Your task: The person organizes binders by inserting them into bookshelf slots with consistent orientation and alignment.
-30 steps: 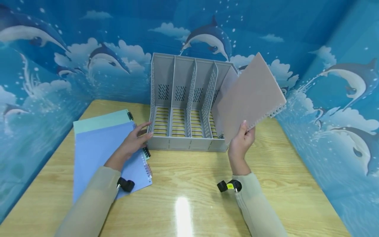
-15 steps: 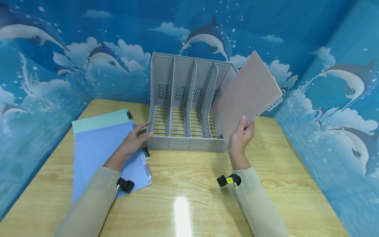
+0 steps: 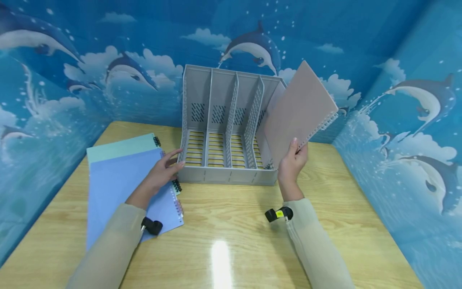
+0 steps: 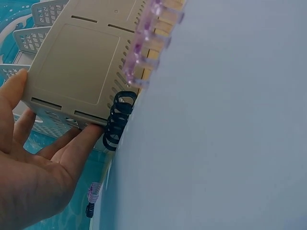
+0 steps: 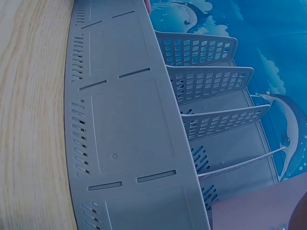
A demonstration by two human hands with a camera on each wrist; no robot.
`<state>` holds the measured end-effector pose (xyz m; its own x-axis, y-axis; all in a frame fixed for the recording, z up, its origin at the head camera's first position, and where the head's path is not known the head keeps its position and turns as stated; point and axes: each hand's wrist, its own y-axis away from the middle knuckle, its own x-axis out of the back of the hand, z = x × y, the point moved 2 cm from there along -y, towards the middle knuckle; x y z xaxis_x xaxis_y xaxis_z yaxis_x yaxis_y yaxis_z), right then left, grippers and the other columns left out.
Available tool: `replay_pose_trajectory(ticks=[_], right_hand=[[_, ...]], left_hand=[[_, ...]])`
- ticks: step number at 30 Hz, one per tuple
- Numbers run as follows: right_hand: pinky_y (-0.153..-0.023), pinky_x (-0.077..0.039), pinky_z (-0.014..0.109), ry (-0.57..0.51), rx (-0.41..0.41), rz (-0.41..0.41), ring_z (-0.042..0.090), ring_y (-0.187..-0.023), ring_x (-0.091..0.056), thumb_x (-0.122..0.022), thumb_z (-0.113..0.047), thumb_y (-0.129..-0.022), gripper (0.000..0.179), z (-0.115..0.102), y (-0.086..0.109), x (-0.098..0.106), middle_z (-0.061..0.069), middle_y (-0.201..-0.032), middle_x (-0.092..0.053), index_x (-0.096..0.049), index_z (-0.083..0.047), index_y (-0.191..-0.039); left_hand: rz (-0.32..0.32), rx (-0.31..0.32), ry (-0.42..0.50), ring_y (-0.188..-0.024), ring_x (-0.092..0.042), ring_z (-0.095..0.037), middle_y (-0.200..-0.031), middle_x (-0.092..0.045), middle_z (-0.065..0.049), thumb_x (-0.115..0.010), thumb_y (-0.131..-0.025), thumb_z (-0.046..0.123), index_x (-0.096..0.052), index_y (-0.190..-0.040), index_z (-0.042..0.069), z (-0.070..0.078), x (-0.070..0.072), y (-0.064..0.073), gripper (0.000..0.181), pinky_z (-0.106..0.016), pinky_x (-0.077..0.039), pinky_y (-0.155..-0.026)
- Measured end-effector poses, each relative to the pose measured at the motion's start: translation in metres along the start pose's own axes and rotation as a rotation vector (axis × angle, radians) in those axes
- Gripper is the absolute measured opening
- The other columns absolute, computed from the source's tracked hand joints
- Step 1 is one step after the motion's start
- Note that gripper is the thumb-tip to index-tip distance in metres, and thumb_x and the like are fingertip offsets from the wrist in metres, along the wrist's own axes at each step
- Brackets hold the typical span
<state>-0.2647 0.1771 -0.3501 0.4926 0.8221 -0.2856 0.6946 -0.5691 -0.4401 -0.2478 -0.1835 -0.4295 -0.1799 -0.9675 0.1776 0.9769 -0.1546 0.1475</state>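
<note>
A grey four-slot file rack [image 3: 227, 175] stands in the middle of the table. My left hand [image 3: 164, 172] holds its front left corner; in the left wrist view the thumb lies at the lip and the fingers on the side. My right hand [image 3: 293, 166] pinches a pink spiral notebook [image 3: 301, 108] by its coil edge, thumb on the cover. The notebook leans tilted over the rightmost slot, its lower left part overlapping the rack's right side. Behind it, a pale pinkish sheet [image 3: 272, 106] with a dark coil at its foot shows in that slot.
A blue spiral notebook [image 3: 119, 188] lies on a mint green notebook [image 3: 124, 146] with black coils, left of the rack and under my left forearm. The wooden table [image 3: 231, 224] meets a dolphin-printed curtain [image 3: 144, 48] at the back and sides.
My right hand has moved the pink notebook left and slightly away from me, closer over the rightmost slot. The left hand has stayed at the rack's corner.
</note>
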Motion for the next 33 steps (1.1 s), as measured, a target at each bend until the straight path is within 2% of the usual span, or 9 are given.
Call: replay_pose_trajectory(ticks=[10,23,29,33], right_hand=[[-0.092,-0.052,0.036,0.089,0.008,0.003,0.023,-0.106,-0.063,-0.044,-0.020,-0.104,0.030,0.008,-0.001,-0.001,0.012,-0.117,-0.065,-0.056,-0.004,-0.127],[-0.095,-0.050,0.038,0.078,0.002,0.015,0.025,-0.108,-0.061,-0.045,-0.017,-0.104,0.029,0.013,-0.005,-0.008,0.015,-0.118,-0.063,-0.054,0.000,-0.126],[-0.097,-0.049,0.038,0.094,-0.035,0.007,0.024,-0.111,-0.060,-0.043,-0.015,-0.104,0.031,0.021,-0.003,-0.008,0.016,-0.121,-0.062,-0.052,0.000,-0.129],[-0.099,-0.047,0.040,0.103,-0.051,-0.004,0.027,-0.114,-0.058,-0.042,-0.013,-0.104,0.033,0.023,-0.002,-0.006,0.019,-0.124,-0.060,-0.050,0.002,-0.132]], left_hand=[[-0.008,-0.001,-0.007,-0.142,-0.024,-0.041,-0.159,-0.016,-0.021,-0.055,-0.100,0.033,-0.022,-0.156,0.027,0.001,0.001,0.001,0.065,-0.060,-0.033,-0.108],[0.000,-0.004,0.007,-0.143,-0.023,-0.041,-0.159,-0.015,-0.020,-0.054,-0.101,0.031,-0.021,-0.156,0.029,0.001,0.001,0.001,0.064,-0.061,-0.032,-0.108],[0.017,0.009,-0.004,-0.141,-0.027,-0.041,-0.159,-0.018,-0.019,-0.057,-0.098,0.040,-0.023,-0.155,0.030,0.001,0.000,0.001,0.067,-0.059,-0.035,-0.107],[0.028,0.023,-0.009,-0.141,-0.028,-0.040,-0.159,-0.019,-0.018,-0.059,-0.094,0.047,-0.024,-0.155,0.032,0.001,-0.001,0.001,0.072,-0.057,-0.036,-0.107]])
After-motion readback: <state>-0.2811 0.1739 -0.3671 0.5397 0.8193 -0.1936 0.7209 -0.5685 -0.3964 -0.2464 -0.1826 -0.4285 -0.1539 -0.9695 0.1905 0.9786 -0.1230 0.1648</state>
